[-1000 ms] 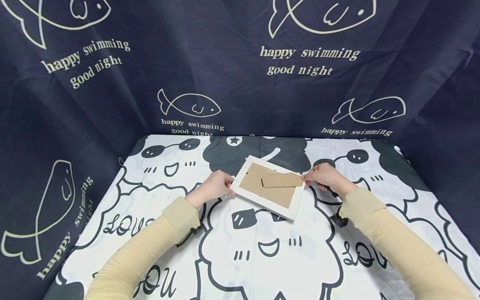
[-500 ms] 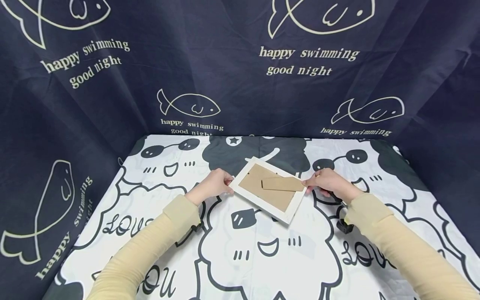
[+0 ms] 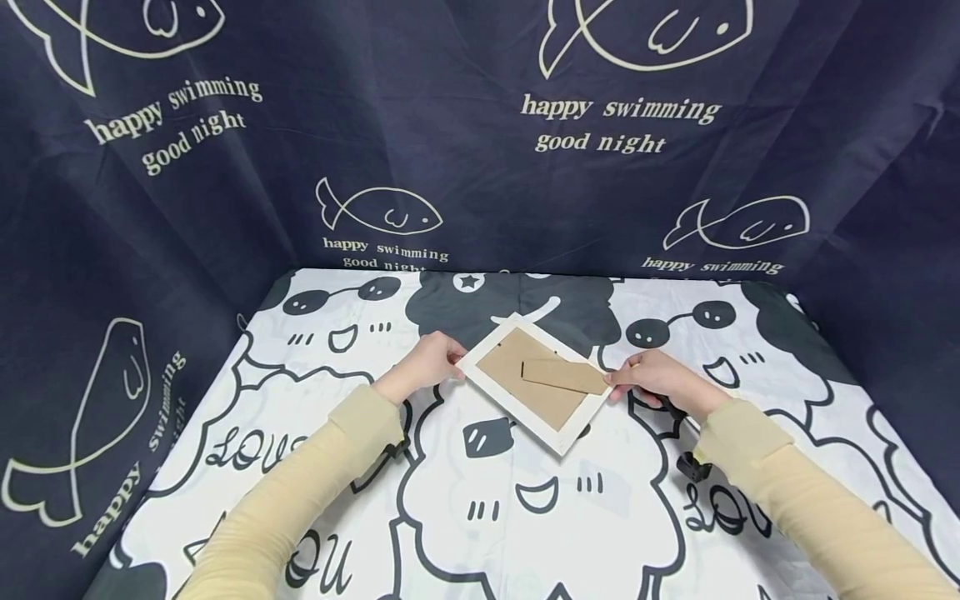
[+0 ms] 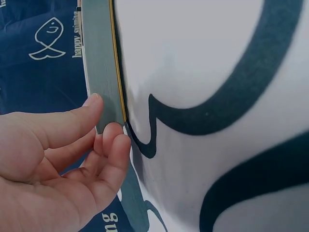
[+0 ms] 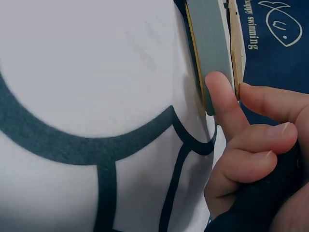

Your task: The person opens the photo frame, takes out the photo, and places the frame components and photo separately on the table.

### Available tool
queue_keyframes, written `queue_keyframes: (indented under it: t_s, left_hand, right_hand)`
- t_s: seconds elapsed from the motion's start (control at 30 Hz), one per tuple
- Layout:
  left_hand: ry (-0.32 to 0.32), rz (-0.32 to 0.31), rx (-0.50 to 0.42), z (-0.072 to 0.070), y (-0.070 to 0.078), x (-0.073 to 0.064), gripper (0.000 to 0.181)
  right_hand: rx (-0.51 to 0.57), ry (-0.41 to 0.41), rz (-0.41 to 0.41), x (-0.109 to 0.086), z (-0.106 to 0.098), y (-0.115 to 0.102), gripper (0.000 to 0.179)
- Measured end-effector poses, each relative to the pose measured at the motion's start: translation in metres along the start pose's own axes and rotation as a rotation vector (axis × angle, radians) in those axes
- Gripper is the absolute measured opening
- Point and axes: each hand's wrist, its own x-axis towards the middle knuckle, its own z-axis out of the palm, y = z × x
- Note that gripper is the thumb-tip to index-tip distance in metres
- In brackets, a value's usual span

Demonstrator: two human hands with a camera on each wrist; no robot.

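A white picture frame (image 3: 510,404) lies face down on the printed cloth in the head view, turned at a slant. Its brown backboard (image 3: 510,367) faces up, with a brown easel stand (image 3: 562,375) folded along it. My left hand (image 3: 427,367) grips the frame's left corner; in the left wrist view the thumb and fingers pinch its side edge (image 4: 104,58). My right hand (image 3: 660,379) holds the opposite corner. From the right wrist view, one finger presses the frame's side (image 5: 210,43) while another touches the tip of the stand (image 5: 235,48).
A white cloth (image 3: 540,533) with black cartoon sheep prints covers the surface. Dark blue curtains (image 3: 480,150) with fish drawings and lettering rise behind it and at both sides.
The picture frame has turned clockwise in the head view. My right hand has come slightly nearer to me and my left hand has shifted slightly away, both still holding it.
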Motion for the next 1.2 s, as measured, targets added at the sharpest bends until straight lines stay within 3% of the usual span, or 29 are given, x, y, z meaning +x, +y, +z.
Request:
queue_keyframes:
  t_s: [0.43,0.73,0.97,1.2]
  left_hand:
    - [0.012,0.037,0.037,0.000,-0.005,0.010,0.030]
    - [-0.002,0.009,0.018,-0.001,-0.002,0.013,0.031]
    - [-0.001,0.036,0.024,0.000,-0.005,0.014,0.030]
    - [-0.033,0.020,-0.045,-0.001,-0.009,0.016,0.031]
  right_hand:
    - [-0.012,-0.016,0.036,-0.006,0.004,-0.001,0.025]
    - [-0.006,-0.031,0.046,-0.007,0.004,-0.001,0.026]
    - [0.000,-0.034,0.037,-0.008,0.006,-0.001,0.025]
    - [0.006,-0.036,0.026,-0.009,0.007,0.002,0.025]
